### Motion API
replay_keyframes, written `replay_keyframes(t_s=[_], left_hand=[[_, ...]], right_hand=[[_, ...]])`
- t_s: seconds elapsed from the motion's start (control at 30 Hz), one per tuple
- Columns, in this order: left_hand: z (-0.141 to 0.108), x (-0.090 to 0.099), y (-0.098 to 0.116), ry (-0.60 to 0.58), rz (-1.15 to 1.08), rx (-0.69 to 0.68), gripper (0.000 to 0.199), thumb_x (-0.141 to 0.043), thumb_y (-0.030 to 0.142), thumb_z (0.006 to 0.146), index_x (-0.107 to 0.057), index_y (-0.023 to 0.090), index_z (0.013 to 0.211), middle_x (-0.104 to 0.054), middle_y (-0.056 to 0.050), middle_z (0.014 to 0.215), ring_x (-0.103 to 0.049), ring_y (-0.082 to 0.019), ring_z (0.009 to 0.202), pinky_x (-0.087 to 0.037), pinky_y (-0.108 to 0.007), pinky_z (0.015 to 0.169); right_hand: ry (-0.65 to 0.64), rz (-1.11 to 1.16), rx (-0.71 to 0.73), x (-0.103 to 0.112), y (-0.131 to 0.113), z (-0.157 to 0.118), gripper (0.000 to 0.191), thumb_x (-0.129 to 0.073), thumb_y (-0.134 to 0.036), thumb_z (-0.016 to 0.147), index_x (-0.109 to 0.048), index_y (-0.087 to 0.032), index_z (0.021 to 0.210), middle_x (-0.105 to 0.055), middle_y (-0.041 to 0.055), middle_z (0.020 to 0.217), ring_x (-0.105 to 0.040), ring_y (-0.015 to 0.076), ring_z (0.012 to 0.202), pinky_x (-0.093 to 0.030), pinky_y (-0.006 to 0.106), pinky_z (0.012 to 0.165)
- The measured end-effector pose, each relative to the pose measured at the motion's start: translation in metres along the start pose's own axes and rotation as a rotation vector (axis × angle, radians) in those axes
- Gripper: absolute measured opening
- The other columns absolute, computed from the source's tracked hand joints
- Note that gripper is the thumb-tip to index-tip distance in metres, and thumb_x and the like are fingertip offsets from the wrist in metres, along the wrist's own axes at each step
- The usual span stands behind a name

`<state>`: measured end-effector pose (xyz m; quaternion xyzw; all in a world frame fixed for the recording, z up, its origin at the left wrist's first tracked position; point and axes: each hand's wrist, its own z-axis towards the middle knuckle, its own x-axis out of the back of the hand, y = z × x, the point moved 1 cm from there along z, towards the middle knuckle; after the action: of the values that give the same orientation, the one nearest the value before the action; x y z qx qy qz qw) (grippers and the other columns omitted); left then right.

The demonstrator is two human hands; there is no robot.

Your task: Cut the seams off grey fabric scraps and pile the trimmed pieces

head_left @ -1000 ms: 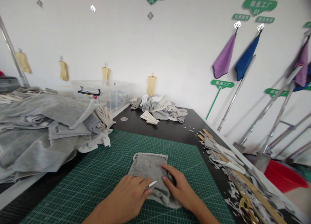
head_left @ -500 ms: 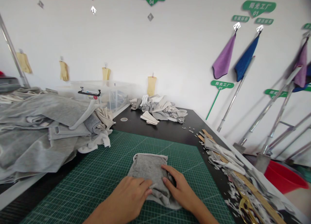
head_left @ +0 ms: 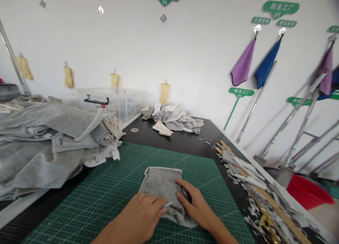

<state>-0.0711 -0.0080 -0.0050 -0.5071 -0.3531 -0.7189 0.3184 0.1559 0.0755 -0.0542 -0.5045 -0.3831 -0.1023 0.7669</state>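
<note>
A folded piece of grey knit fabric (head_left: 160,182) lies on the green cutting mat (head_left: 100,187), with a rolled edge at its far end and rumpled folds at its near end. My left hand (head_left: 141,214) is over its near left part, fingers bent and closed on a small raised fold by the fingertips. On the right side of the fabric rests my right hand (head_left: 194,203), thumb and index finger apart and their tips touching the top surface. Its other fingers are mostly hidden.
A large heap of grey fabric (head_left: 53,141) covers the left side. Behind are a clear plastic box (head_left: 119,102) and a smaller fabric pile (head_left: 174,118). Scraps, a wooden ruler (head_left: 278,208) and gold-handled scissors (head_left: 267,228) line the right edge, beside a red basin (head_left: 304,192).
Both hands and the fabric stay almost in place. The whole view shifts very slightly to the left.
</note>
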Motion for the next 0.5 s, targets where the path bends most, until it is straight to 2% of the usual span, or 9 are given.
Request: replay_keyframes(t_s=[0.1,0.27,0.5], left_hand=[[-0.0008,0.0009,0.0011,-0.012,-0.015,-0.007,0.023,-0.039,0.022,0.098,-0.058,0.024,0.111,-0.069,-0.002,0.093,-0.064,-0.023,0.077,-0.05,-0.036,0.07],[-0.0017,-0.002,-0.0019,0.01,0.021,0.011,0.029,-0.046,0.027,0.096,-0.052,0.023,0.124,-0.069,-0.006,0.105,-0.065,-0.025,0.083,-0.051,-0.039,0.073],[-0.0007,-0.0023,-0.0018,-0.014,-0.001,0.007,0.027,-0.038,0.021,0.098,-0.056,0.024,0.118,-0.069,-0.003,0.095,-0.065,-0.024,0.079,-0.05,-0.038,0.07]], right_hand=[[-0.004,0.007,0.009,0.0003,-0.0005,-0.0001,0.045,-0.05,-0.042,0.094,-0.053,-0.024,0.135,-0.053,0.0083,0.141,-0.047,0.025,0.131,-0.033,0.045,0.113],[-0.008,0.001,0.007,0.0005,-0.0007,0.0002,0.045,-0.05,-0.042,0.094,-0.052,-0.025,0.135,-0.052,0.0077,0.141,-0.046,0.0246,0.131,-0.032,0.044,0.114],[-0.007,0.003,0.008,0.0002,0.0009,-0.0002,0.045,-0.05,-0.041,0.093,-0.052,-0.024,0.135,-0.052,0.0083,0.141,-0.047,0.0251,0.131,-0.033,0.045,0.113]])
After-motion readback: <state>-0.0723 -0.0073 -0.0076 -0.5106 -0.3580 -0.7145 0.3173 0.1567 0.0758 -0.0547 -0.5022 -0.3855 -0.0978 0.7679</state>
